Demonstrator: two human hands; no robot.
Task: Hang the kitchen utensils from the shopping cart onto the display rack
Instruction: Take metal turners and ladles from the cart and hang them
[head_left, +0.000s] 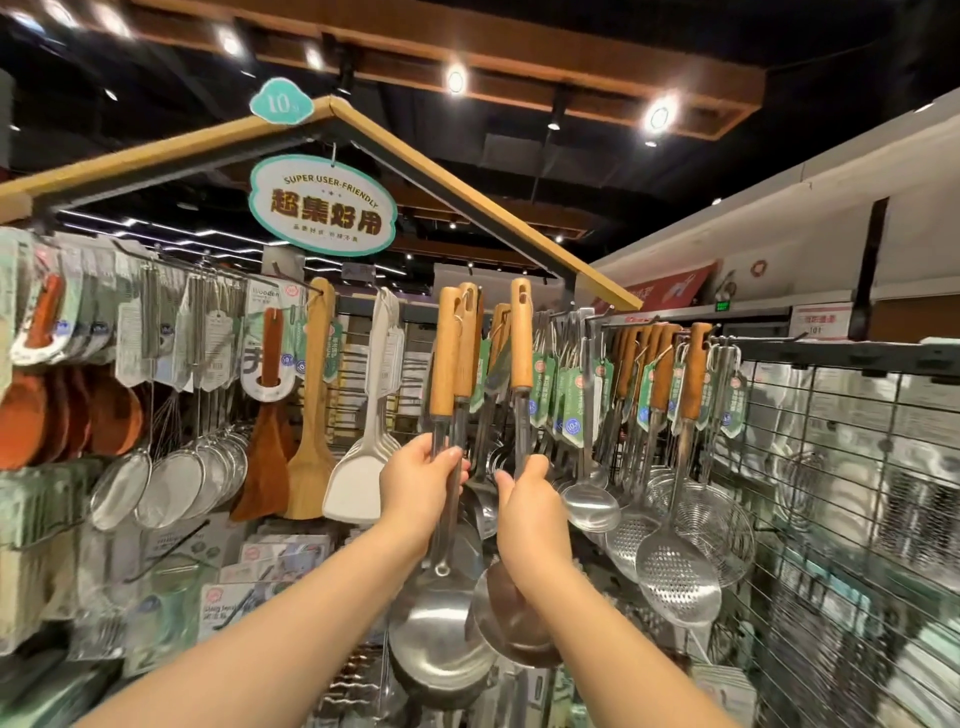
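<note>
The left hand (421, 483) is raised with its fingers curled round the steel shaft of a wooden-handled ladle (444, 358). The handle rises at twelve o'clock from the fist, and the bowl hangs at six o'clock beside the forearm. Just at three o'clock of it, the right hand (530, 501) closes thumb and fingers on the shaft of a second ladle (521, 338), handle likewise up at twelve, bowl down at six behind the wrist. The two bowls hang side by side; whether they touch cannot be told.

Both handle tops reach the level of the hooks of the display rack (841, 353), among other wooden-handled utensils already hanging there. Whether either one sits on a hook cannot be told.

At three o'clock of the right hand hang an all-steel ladle (589, 501) and, lower, a perforated skimmer (675, 577). At nine o'clock of the left hand hang a white slotted turner (361, 467), a pale wooden spatula (311, 426) and, farther out, mesh strainers (171, 486). High at eleven o'clock a green-rimmed sign (322, 205) hangs from the rack's peaked wooden frame.
</note>
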